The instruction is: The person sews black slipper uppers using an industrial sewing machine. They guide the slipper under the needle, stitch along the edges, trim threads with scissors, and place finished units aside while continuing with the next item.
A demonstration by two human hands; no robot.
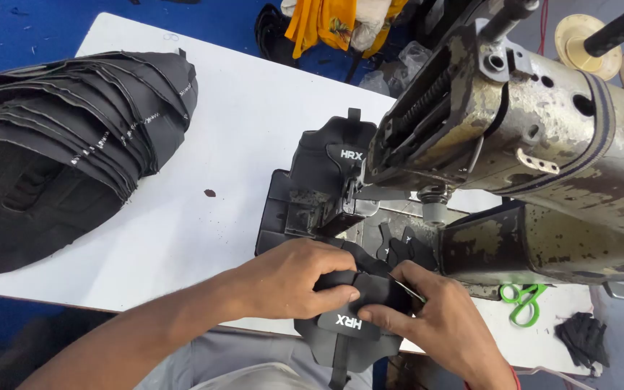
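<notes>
from the head view, i am pinching a black fabric piece (359, 310) with both hands just in front of the sewing machine (514, 137): my left hand (294, 278) is closing over its top edge, my right hand (435, 321) is gripping its right side. one similar piece (323, 180) is lying under the machine's needle, seemingly done. left of the machine, one big stack of black pieces (66, 152) is waiting, so i judge much is left. one pair of green scissors (521, 300) is lying right of my hands.
</notes>
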